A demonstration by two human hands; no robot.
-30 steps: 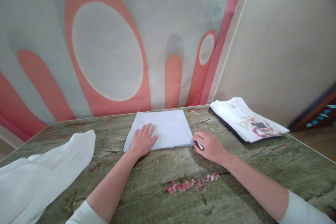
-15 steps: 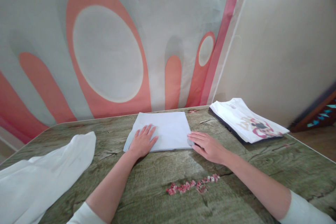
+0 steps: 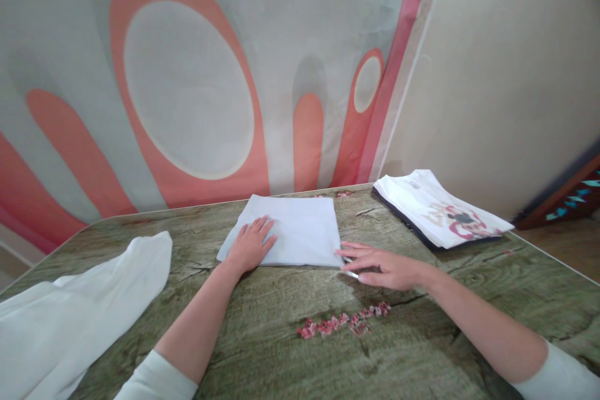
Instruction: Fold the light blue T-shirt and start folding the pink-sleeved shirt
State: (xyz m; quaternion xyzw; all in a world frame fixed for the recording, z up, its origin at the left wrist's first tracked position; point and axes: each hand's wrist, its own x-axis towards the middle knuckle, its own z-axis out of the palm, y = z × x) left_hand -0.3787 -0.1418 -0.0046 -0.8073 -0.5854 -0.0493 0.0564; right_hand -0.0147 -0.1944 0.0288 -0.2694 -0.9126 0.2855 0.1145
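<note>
A folded pale blue cloth (image 3: pixel 300 225) lies flat near the far edge of the wood-grain table (image 3: pixel 281 300). My left hand (image 3: pixel 250 244) rests palm down on its near left corner, fingers spread. My right hand (image 3: pixel 382 265) lies beside the cloth's near right corner with fingers stretched out, their tips touching the cloth's edge. Neither hand holds anything.
A loose white garment (image 3: pixel 70 312) lies at the table's left. A folded stack of printed white shirts (image 3: pixel 440 209) sits at the far right. A line of small pink flowers (image 3: pixel 344 322) is printed on the table near me. A painted wall stands right behind the table.
My right hand has uncurled from a pinch at the cloth's corner to flat, stretched fingers at its edge. The left hand has stayed on the cloth.
</note>
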